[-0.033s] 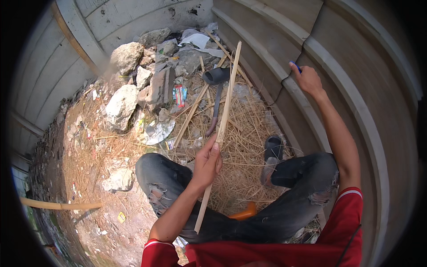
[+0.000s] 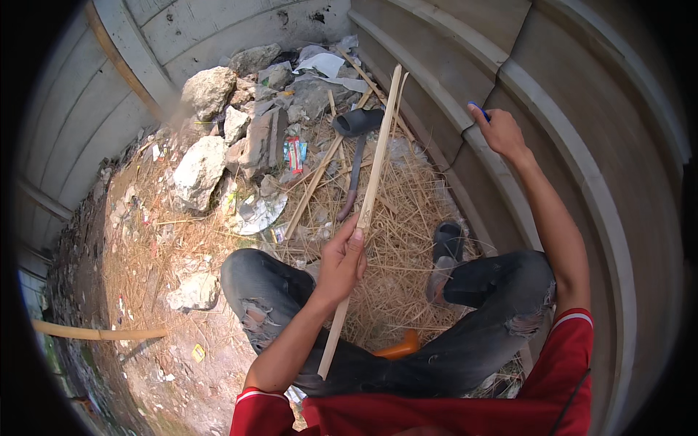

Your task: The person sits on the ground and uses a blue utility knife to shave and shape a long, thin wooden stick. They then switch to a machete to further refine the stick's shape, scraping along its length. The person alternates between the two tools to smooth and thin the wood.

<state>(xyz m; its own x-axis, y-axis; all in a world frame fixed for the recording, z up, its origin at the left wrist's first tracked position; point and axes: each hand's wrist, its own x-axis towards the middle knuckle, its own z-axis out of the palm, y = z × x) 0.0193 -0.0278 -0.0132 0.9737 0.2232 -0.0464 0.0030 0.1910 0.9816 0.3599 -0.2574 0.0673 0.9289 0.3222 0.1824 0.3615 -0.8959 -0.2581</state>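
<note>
My left hand (image 2: 342, 261) grips a long pale bamboo strip (image 2: 378, 152) near its middle. The strip runs from beside my knee up toward the rubble at the back. My right hand (image 2: 500, 134) is raised to the right against the curved concrete wall (image 2: 582, 167), with a small blue object (image 2: 478, 110) pinched in its fingertips. A dark-bladed chopping tool (image 2: 355, 145) lies on the straw just left of the strip, apart from both hands. I sit on the ground in torn grey jeans and a red shirt.
Stones and broken concrete (image 2: 200, 167) are piled at the back left among litter and a shiny plate (image 2: 258, 212). Dry straw (image 2: 400, 269) covers the ground. A dark sandal (image 2: 445, 247) is by my right knee, an orange item (image 2: 398, 347) sits between my legs, and a bamboo pole (image 2: 94, 333) lies at left.
</note>
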